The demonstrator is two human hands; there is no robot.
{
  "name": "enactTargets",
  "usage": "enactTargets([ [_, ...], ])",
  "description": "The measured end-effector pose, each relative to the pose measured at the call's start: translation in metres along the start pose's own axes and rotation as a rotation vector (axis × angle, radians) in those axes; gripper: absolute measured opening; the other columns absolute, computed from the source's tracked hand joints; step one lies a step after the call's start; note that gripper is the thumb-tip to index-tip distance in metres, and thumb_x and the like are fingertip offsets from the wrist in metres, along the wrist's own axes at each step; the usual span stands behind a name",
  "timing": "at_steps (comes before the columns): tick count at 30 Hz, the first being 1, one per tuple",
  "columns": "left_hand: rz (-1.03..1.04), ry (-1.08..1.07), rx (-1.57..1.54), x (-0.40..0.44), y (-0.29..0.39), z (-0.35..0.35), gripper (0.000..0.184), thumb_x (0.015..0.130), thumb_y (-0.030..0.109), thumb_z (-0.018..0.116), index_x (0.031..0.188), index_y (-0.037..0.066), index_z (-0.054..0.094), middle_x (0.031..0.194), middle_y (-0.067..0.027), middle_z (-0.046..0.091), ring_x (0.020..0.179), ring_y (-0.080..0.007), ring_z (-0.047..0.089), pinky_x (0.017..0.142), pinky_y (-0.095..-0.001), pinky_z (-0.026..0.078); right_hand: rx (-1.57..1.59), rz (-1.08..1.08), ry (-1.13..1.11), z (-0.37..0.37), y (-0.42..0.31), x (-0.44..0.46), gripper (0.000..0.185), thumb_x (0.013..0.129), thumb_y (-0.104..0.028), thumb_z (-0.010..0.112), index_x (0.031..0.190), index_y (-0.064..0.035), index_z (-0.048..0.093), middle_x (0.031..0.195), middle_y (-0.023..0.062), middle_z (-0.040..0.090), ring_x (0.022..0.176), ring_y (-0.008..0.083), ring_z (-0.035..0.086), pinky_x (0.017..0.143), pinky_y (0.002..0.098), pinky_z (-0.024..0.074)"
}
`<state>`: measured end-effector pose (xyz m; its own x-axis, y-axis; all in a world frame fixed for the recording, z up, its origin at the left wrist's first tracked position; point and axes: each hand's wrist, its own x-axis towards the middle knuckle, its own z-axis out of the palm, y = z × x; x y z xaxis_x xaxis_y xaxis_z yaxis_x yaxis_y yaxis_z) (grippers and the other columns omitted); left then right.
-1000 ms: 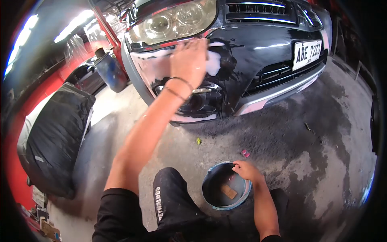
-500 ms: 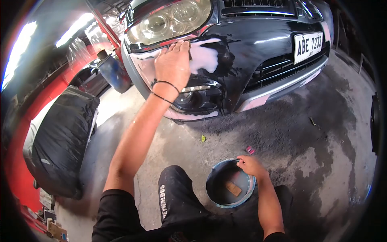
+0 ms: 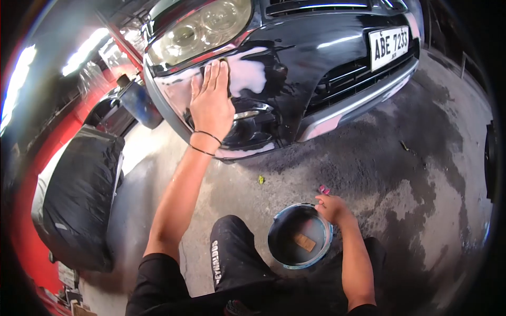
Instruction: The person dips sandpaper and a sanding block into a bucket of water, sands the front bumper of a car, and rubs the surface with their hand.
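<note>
My left hand (image 3: 212, 102) lies on the pinkish patched corner of the black car bumper (image 3: 295, 68), below the headlight (image 3: 205, 29). A dark edge of something thin shows along its fingers, mostly hidden by the palm. My right hand (image 3: 332, 209) is closed on the rim of a blue bucket (image 3: 274, 250) between my knees. Cloudy water and a tan block (image 3: 304, 242) are inside the bucket. Pale pink patches (image 3: 247, 76) show on the bumper just right of my left hand.
A covered black object (image 3: 81, 195) stands at the left, with a blue cylinder (image 3: 141, 105) behind it. The licence plate (image 3: 389, 47) is on the bumper's right. A small green scrap (image 3: 261, 179) and a pink scrap (image 3: 324, 189) lie on the stained floor.
My left hand has moved left and down across the patched bumper, and its fingers now lie flatter. My right hand remains at the bucket rim. The view has shifted slightly.
</note>
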<state>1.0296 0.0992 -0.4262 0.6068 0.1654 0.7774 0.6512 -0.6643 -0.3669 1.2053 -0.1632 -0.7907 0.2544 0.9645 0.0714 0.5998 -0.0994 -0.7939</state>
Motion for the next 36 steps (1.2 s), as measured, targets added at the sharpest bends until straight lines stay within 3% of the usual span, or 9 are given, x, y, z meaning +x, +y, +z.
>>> enactTargets([
  [1, -0.067, -0.002, 0.029, -0.004, 0.0, 0.003, 0.072, 0.091, 0.008, 0.065, 0.162, 0.005, 0.051, 0.165, -0.0179, 0.055, 0.156, -0.0321, 0.049, 0.131, -0.0551, 0.031, -0.027, 0.0, 0.009, -0.002, 0.001, -0.003, 0.043, 0.098, -0.029, 0.073, 0.135, -0.0059, 0.072, 0.119, 0.0222, 0.078, 0.112, 0.0422, 0.074, 0.096, 0.0508, 0.0574],
  [7, 0.125, 0.07, -0.049, 0.05, 0.088, 0.022, 0.058, 0.093, 0.009, 0.058, 0.151, 0.005, 0.061, 0.158, -0.0148, 0.062, 0.15, -0.031, 0.056, 0.132, -0.0564, 0.03, -0.037, 0.014, -0.03, 0.0, -0.002, -0.007, 0.043, 0.097, -0.029, 0.073, 0.133, -0.0062, 0.073, 0.118, 0.022, 0.079, 0.113, 0.0427, 0.073, 0.096, 0.0517, 0.057],
  [12, 0.081, -0.014, -0.02, 0.013, 0.011, -0.005, 0.068, 0.093, 0.005, 0.059, 0.159, 0.017, 0.057, 0.162, -0.0069, 0.061, 0.151, -0.0254, 0.055, 0.133, -0.0588, 0.026, 0.021, 0.016, -0.028, 0.006, 0.002, 0.001, 0.043, 0.096, -0.029, 0.074, 0.133, -0.0061, 0.073, 0.117, 0.0223, 0.079, 0.112, 0.0418, 0.074, 0.096, 0.0511, 0.0571],
  [17, 0.0, -0.013, 0.103, 0.001, 0.0, -0.009, 0.058, 0.093, 0.013, 0.063, 0.149, 0.002, 0.062, 0.156, -0.0185, 0.063, 0.149, -0.0319, 0.057, 0.131, -0.0616, 0.028, -0.022, 0.012, -0.036, -0.001, -0.008, 0.002, 0.043, 0.097, -0.028, 0.075, 0.134, -0.0062, 0.072, 0.117, 0.0211, 0.079, 0.113, 0.0402, 0.074, 0.096, 0.0503, 0.0572],
  [21, 0.17, 0.183, -0.041, 0.047, 0.065, 0.026, 0.051, 0.091, 0.013, 0.061, 0.139, -0.003, 0.067, 0.146, -0.0206, 0.068, 0.14, -0.0344, 0.061, 0.129, -0.0577, 0.033, -0.042, -0.001, -0.043, 0.013, 0.0, 0.012, 0.043, 0.097, -0.028, 0.075, 0.134, -0.0065, 0.073, 0.12, 0.0209, 0.078, 0.116, 0.0402, 0.073, 0.098, 0.0494, 0.0569],
  [27, 0.105, 0.047, -0.027, 0.024, 0.007, 0.004, 0.058, 0.096, 0.011, 0.058, 0.153, 0.02, 0.063, 0.159, -0.0035, 0.064, 0.151, -0.0229, 0.057, 0.133, -0.0597, 0.024, -0.062, 0.043, -0.086, 0.026, 0.013, 0.02, 0.047, 0.096, -0.029, 0.075, 0.138, -0.0084, 0.07, 0.127, 0.021, 0.076, 0.121, 0.0407, 0.07, 0.102, 0.0493, 0.0559],
  [32, -0.176, 0.059, 0.052, -0.002, -0.041, 0.006, 0.062, 0.092, 0.011, 0.068, 0.153, 0.016, 0.062, 0.159, -0.0069, 0.063, 0.153, -0.0248, 0.053, 0.132, -0.0575, 0.029, -0.096, 0.016, -0.15, 0.023, 0.013, 0.017, 0.05, 0.096, -0.032, 0.073, 0.139, -0.0067, 0.07, 0.126, 0.0214, 0.076, 0.12, 0.0418, 0.07, 0.102, 0.0524, 0.055],
  [35, -0.078, 0.089, 0.07, 0.02, 0.009, 0.022, 0.057, 0.095, 0.015, 0.065, 0.152, 0.009, 0.062, 0.156, -0.011, 0.064, 0.149, -0.0305, 0.055, 0.13, -0.0578, 0.032, -0.111, -0.026, -0.13, 0.027, 0.015, 0.019, 0.048, 0.097, -0.031, 0.073, 0.138, -0.0059, 0.07, 0.124, 0.0216, 0.076, 0.12, 0.0417, 0.071, 0.102, 0.0524, 0.0551],
  [36, 0.033, 0.15, 0.016, 0.03, 0.032, 0.027, 0.06, 0.091, 0.012, 0.06, 0.149, -0.002, 0.06, 0.157, -0.0198, 0.061, 0.149, -0.0362, 0.054, 0.131, -0.0611, 0.027, -0.121, -0.025, -0.134, 0.026, 0.018, 0.021, 0.048, 0.097, -0.031, 0.073, 0.138, -0.0059, 0.07, 0.124, 0.0216, 0.076, 0.12, 0.0417, 0.071, 0.102, 0.0524, 0.0551],
])
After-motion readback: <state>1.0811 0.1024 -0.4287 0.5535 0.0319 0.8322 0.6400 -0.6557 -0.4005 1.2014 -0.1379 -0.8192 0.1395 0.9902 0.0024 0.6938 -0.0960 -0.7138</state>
